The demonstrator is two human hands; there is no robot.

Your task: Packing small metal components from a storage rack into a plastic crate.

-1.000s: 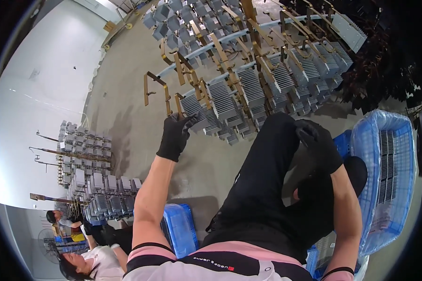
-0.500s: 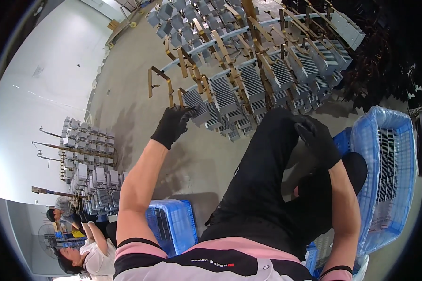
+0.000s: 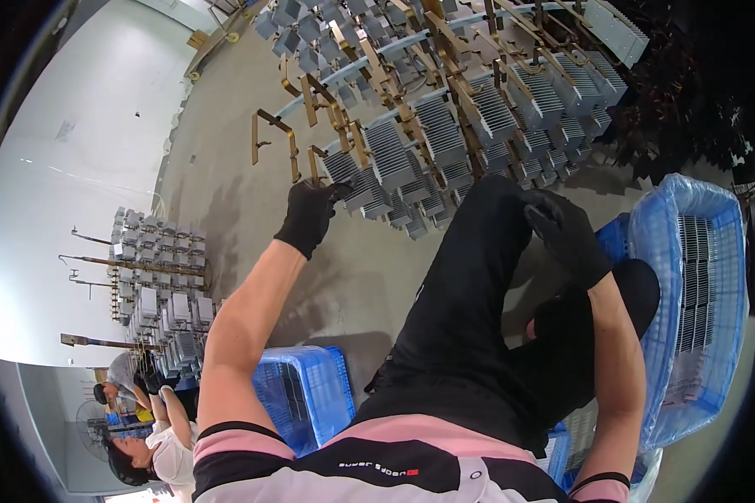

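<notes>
My left hand (image 3: 308, 211), in a black glove, is raised at the left end of a hanging rack (image 3: 411, 57). Its fingers are closed at the lower edge of a grey finned heat sink (image 3: 344, 170), just under a brass-coloured hook (image 3: 315, 163); the exact grip is partly hidden. Several more finned heat sinks (image 3: 441, 130) hang in rows to the right. My right hand (image 3: 569, 239), gloved in black too, rests against my raised knee (image 3: 497, 205) with its fingers extended and nothing seen in it.
A blue crate (image 3: 658, 335) lined with clear plastic, holding finned parts, stands at my right. Another blue crate (image 3: 331, 394) is at my left. Farther left, a second loaded rack (image 3: 164, 277) stands near two co-workers (image 3: 164, 448). Dark hooks (image 3: 679, 109) pile up at upper right.
The rack and its heat sinks sit slightly higher and farther left in view. My left hand stays at the same heat sink, a little higher; my right hand stays by the knee.
</notes>
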